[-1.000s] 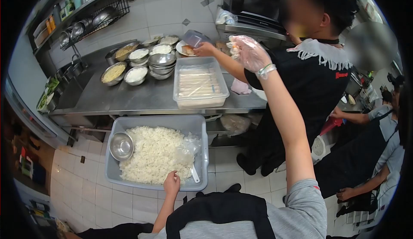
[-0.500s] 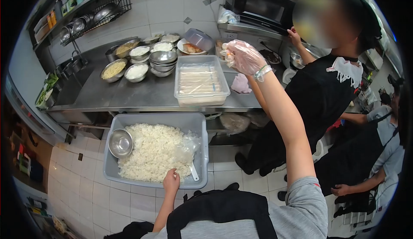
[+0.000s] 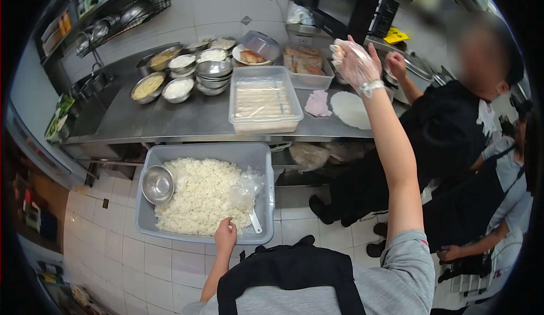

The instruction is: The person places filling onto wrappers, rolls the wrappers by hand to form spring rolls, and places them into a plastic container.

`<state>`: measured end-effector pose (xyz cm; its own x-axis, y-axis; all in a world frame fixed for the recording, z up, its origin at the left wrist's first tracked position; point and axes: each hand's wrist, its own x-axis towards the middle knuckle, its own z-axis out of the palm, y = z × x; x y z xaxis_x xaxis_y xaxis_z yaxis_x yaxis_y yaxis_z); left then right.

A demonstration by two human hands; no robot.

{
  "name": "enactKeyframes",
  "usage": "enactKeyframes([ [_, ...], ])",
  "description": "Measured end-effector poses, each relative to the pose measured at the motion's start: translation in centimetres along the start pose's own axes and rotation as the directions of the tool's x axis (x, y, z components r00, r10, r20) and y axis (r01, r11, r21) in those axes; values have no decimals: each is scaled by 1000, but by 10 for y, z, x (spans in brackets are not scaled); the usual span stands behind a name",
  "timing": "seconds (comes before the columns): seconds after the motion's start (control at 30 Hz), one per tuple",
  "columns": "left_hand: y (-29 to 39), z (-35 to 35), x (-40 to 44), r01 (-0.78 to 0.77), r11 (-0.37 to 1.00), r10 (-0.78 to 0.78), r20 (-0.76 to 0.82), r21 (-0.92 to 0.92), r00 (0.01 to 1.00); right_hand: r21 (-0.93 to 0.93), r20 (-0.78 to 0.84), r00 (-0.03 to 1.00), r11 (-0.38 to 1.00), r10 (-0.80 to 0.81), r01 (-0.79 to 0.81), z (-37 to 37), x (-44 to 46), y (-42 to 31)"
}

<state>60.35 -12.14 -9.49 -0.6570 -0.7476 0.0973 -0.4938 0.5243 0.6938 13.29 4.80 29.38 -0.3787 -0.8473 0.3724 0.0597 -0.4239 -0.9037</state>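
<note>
A clear plastic glove covers my right hand (image 3: 358,66), raised high over the counter; its fingers are curled round a small pale lump with orange bits that I cannot make out. My bare left hand (image 3: 226,233) hangs at the front edge of the grey tub (image 3: 266,162), fingers bent together at the rice; what they hold, if anything, is hidden. Loose white rice (image 3: 198,196) fills the tub. On the rice lie a steel bowl (image 3: 158,184) at the left, a clear plastic bag (image 3: 246,190) and a white-handled utensil (image 3: 256,222) at the right.
The steel counter (image 3: 198,122) holds filled metal bowls (image 3: 178,90), a clear box of wrapped rolls (image 3: 266,102), a box of browned food (image 3: 309,71), a pink cloth (image 3: 318,103) and a white round sheet (image 3: 350,110). A co-worker (image 3: 447,122) stands close at the right, another behind.
The near co-worker has let go of the clear lid by the plate and moved right, uncovering the browned food and white sheet. My right hand has shifted right; my left hand stays by the rice.
</note>
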Motion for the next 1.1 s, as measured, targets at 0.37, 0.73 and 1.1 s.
enactKeyframes([
  [0.37,5,-3,1,13,1000,-13,36,-10,999,31,-521,783,909,-340,415,108,-41,-51],
  [0.73,3,-2,0,3,1000,-3,24,-17,1000,228,-315,940,972,134,-63,121,-135,97],
  [1.1,0,3,3,-14,1000,14,38,-17,999,446,-505,861,871,55,207,121,-179,107],
])
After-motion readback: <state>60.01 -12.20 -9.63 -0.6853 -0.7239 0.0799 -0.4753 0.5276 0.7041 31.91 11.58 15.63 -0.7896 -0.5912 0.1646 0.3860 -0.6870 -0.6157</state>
